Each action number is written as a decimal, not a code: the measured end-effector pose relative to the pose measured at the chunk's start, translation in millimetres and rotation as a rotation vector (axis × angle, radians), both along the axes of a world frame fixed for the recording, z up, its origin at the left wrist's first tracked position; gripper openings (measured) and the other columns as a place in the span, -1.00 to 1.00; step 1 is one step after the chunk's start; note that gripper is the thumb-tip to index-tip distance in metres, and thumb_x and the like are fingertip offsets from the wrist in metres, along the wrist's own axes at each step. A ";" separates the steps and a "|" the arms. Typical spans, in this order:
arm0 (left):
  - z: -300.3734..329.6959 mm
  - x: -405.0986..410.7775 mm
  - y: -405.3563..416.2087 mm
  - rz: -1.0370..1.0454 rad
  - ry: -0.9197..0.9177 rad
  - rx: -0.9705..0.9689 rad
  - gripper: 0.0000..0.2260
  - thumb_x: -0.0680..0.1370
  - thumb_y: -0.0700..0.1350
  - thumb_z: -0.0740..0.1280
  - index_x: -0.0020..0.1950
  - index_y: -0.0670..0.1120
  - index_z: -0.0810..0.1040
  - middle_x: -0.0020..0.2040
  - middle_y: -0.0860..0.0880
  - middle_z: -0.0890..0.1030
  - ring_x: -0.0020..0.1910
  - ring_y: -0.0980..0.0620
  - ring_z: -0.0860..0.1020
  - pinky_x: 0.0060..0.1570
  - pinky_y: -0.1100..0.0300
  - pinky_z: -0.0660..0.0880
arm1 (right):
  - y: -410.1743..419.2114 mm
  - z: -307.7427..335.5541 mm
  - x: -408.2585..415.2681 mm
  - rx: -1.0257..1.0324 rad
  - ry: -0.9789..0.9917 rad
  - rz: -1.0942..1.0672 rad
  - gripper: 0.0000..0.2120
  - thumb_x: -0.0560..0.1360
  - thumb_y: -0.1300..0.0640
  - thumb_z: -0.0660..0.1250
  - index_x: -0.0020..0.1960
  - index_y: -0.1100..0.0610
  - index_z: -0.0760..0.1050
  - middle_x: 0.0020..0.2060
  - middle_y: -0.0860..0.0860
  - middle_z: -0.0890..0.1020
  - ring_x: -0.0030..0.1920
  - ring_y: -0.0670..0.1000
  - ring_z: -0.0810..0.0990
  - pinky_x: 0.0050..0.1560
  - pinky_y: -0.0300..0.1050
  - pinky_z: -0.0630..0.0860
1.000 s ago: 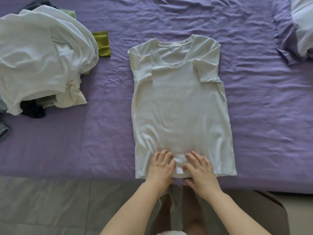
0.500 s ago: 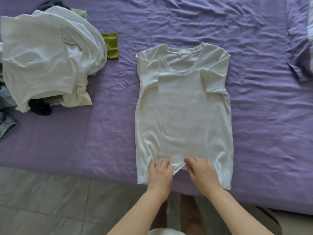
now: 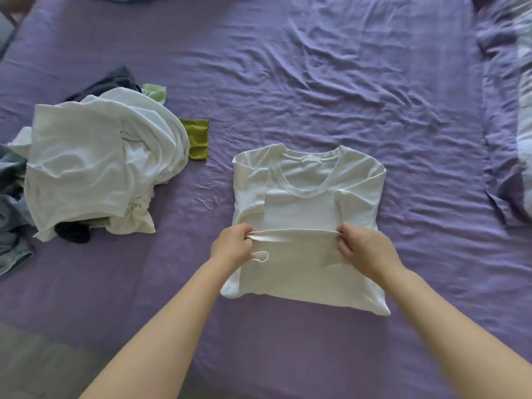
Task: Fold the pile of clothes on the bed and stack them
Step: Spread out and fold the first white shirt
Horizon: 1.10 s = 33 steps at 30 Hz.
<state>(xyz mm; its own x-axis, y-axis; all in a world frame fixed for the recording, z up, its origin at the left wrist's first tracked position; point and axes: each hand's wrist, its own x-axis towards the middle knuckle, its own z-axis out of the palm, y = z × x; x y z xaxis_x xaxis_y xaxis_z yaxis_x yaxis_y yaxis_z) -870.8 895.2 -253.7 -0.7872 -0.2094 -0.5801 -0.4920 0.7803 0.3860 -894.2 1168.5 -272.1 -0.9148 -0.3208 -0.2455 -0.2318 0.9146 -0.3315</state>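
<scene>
From the head view, a white short-sleeved cotton T-shirt (image 3: 308, 214) is seen lying front-up on the purple sheeted bed (image 3: 345, 82), its sleeves tucked in over the chest and its lower half doubled up toward the round collar. The raised hem is pinched at its two ends: the left hand (image 3: 231, 249) is curled around the left end, and the right hand (image 3: 364, 250) is clenched on the right end, so that the hem is stretched taut between them.

The shirt is judged light, thin and limp. No shape will be held by it unless it is supported, and any edge left free is likely to sag or wrinkle. It is best taken at the hem corners, as is done here, with the cloth kept under light tension while it is laid down. A small loop of fabric is seen just beside the left wrist.

To the left, well apart from the shirt, a rumpled pile of unfolded white, dark and green clothes (image 3: 95, 180) is left on the bed.
</scene>
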 end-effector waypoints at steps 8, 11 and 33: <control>-14.2 -79.5 13.6 0.214 0.066 0.091 -0.86 0.55 -0.12 0.22 -0.07 -0.02 0.59 -0.06 -0.08 0.63 -0.01 -0.10 0.55 -0.03 0.09 0.45 | -22.6 -15.0 -51.1 -0.127 -0.339 -0.029 -0.37 0.52 -0.13 0.28 0.49 0.01 0.13 0.36 0.06 0.36 0.33 0.09 0.38 0.26 0.01 0.36; -28.4 -90.7 13.5 0.276 0.102 0.169 -0.88 0.55 -0.07 0.28 -0.03 -0.04 0.60 -0.11 -0.03 0.63 -0.06 -0.03 0.55 -0.08 0.14 0.44 | -16.6 -23.6 -36.8 -0.096 -0.314 0.076 -0.26 0.44 -0.06 0.40 0.50 -0.09 0.09 0.44 0.00 0.19 0.38 0.06 0.29 0.31 -0.03 0.33; -56.5 -159.4 14.7 -0.045 0.412 -0.102 -0.53 0.43 0.07 0.45 0.28 -0.06 0.49 0.16 -0.09 0.42 0.19 -0.09 0.38 0.19 0.07 0.32 | -26.9 -46.8 -115.6 -0.156 -0.234 -0.362 -0.08 0.42 -0.04 0.43 0.52 -0.09 -0.15 0.54 0.04 -0.02 0.50 0.09 0.09 0.44 0.03 0.12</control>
<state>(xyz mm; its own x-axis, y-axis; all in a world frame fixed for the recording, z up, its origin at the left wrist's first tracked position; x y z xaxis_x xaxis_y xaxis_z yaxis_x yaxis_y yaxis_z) -1030.3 910.0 -310.2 -0.9584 -0.2099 -0.1932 -0.2777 0.8417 0.4631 -1009.8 1141.6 -318.9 -0.9007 -0.0399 -0.4326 0.1912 0.8577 -0.4772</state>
